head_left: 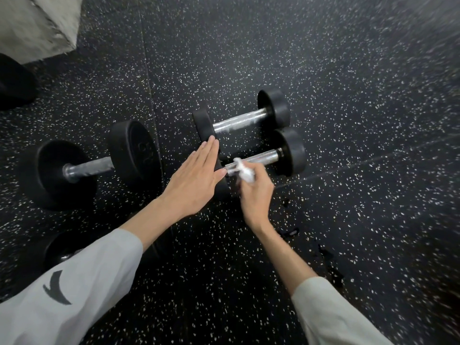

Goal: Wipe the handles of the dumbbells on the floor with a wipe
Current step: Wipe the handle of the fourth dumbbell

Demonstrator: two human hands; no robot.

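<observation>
Rubber flooring (348, 95), black with white flecks, lies under us, with a seam running away between mats. Nearest, our pale sleeves (82, 277) reach forward. Our right hand (254, 192) curls its fingers round a crumpled white wipe (245, 170), pressed on the knurled steel handle of the near dumbbell (286, 153). Our left hand (196, 178) lies flat, fingers straight, against that dumbbell's left head. Beyond sits a second small dumbbell (271, 108); a larger one (129, 150) lies left. Farthest, a rough grey block (37, 26).
</observation>
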